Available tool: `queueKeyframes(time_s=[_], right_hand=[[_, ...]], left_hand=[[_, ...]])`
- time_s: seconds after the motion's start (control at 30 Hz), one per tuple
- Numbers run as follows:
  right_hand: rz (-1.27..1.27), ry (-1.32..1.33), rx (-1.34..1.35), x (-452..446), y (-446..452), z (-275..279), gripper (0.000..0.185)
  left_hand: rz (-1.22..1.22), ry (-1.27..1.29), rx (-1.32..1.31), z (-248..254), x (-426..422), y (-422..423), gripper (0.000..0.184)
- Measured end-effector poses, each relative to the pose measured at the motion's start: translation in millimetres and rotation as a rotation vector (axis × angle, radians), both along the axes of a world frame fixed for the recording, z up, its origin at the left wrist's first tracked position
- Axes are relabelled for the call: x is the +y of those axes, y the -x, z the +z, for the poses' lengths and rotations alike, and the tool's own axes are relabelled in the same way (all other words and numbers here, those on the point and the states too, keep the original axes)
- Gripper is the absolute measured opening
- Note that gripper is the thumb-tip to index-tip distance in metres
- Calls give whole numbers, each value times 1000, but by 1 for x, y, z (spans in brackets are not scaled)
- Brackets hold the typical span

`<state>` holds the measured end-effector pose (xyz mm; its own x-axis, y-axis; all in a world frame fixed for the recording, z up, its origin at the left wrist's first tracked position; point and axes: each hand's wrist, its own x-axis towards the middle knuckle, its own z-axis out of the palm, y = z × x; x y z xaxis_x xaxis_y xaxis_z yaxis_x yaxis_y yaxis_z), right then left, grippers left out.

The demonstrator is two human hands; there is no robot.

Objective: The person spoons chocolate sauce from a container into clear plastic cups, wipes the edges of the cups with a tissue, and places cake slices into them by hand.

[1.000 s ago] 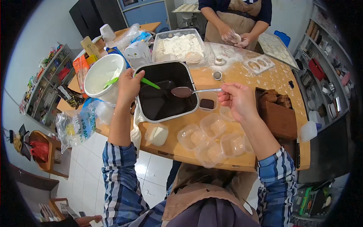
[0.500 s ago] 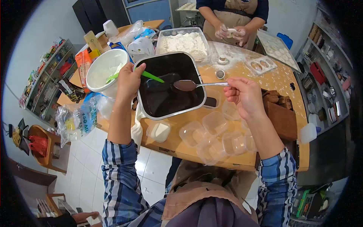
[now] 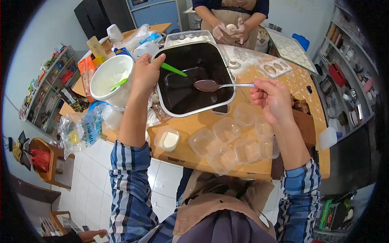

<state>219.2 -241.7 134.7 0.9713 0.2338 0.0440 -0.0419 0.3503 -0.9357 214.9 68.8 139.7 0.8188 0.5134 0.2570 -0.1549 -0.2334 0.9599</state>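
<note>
My left hand (image 3: 146, 73) is closed on the left rim of a deep square pan (image 3: 212, 54) with a dark inside and pale rim, tilted above the table. A bright green handle (image 3: 174, 69) sticks out beside that hand over the pan; its other end is hidden. In my right hand (image 3: 270, 97), fingers and thumb pinch the handle of a metal spoon (image 3: 207, 85). Its bowl is over the pan and looks coated with dark brown. Below stand several clear plastic cups (image 3: 226, 130), one cup with dark contents (image 3: 221, 109), and one with white contents (image 3: 169, 141).
A white bowl (image 3: 109, 93) with a green utensil stands left of the pan. Across the floury table (image 3: 247, 60), a co-worker's hands (image 3: 233, 31) hold dough. A flour tub (image 3: 190, 37), a white mould (image 3: 275, 68) and a plastic bag (image 3: 83, 129) lie about. Brown blocks (image 3: 304, 125) sit right.
The pan and spoon have shifted slightly right in view, and the pan tilts up more, covering part of the flour tub. The co-worker's hands have moved on the dough.
</note>
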Motion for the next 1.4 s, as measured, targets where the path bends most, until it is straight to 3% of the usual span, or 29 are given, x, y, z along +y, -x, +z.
queueKeyframes(time_s=[0.1,0.3,0.7,0.8,1.1,1.4], right_hand=[[-43,16,-2,-7,2,4,10],[-71,15,-21,-27,1,5,10],[-153,19,-48,-57,0,11,10],[-172,28,-51,-65,-1,14,10],[-244,21,-44,-93,-7,9,11],[-272,110,49,-100,3,-23,12]], left_hand=[[-34,-72,-33,-6,2,-13,23],[-122,72,-56,-6,-19,-22,23],[-97,-112,-58,-9,-35,-46,26],[-118,-17,-175,-13,-39,-54,27],[34,-26,-54,-8,-25,-62,24],[-8,122,-162,-3,-5,-40,17]])
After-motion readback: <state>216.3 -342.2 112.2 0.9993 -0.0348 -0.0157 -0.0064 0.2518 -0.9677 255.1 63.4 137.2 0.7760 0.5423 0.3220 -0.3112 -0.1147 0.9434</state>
